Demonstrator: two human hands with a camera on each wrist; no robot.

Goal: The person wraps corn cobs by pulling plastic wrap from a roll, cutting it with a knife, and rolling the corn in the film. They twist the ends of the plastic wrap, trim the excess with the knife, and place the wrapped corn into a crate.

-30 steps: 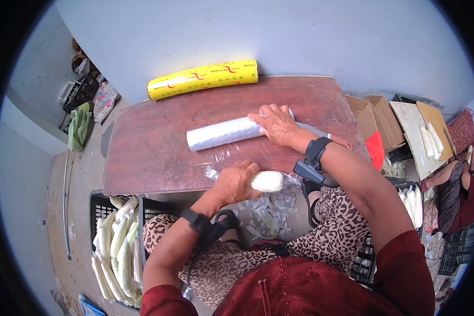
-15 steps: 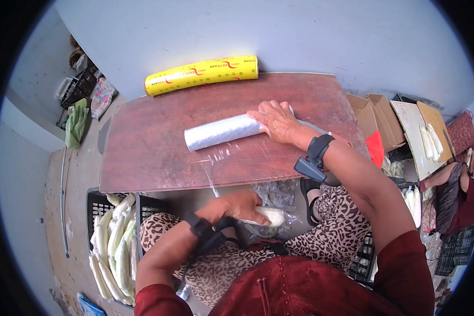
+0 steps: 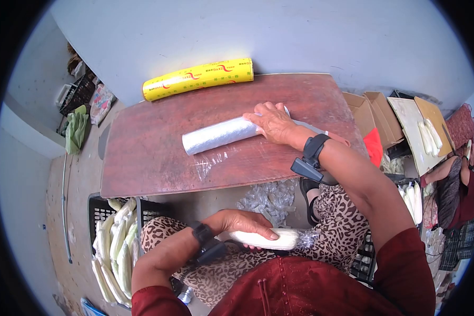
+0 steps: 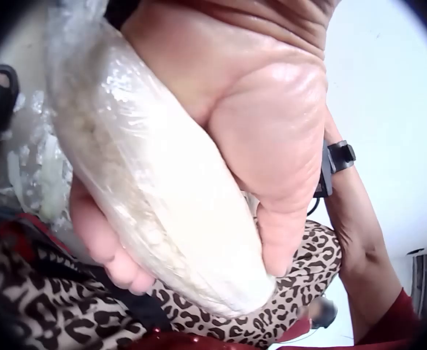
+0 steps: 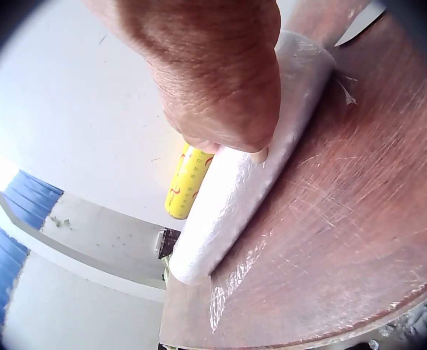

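Drawn back over our lap [image 3: 332, 218], our left hand [image 3: 242, 224] clamps its fingers round film-wrapped produce [image 3: 284, 240]. Our right hand [image 3: 273, 124] curls its fingers over the film roll [image 3: 216, 135] on the scuffed reddish table [image 3: 137, 152], beside a pale wall [image 3: 168, 31].

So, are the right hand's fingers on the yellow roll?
No, the right hand's fingers lie on the white roll, while the yellow roll sits apart, near the wall.
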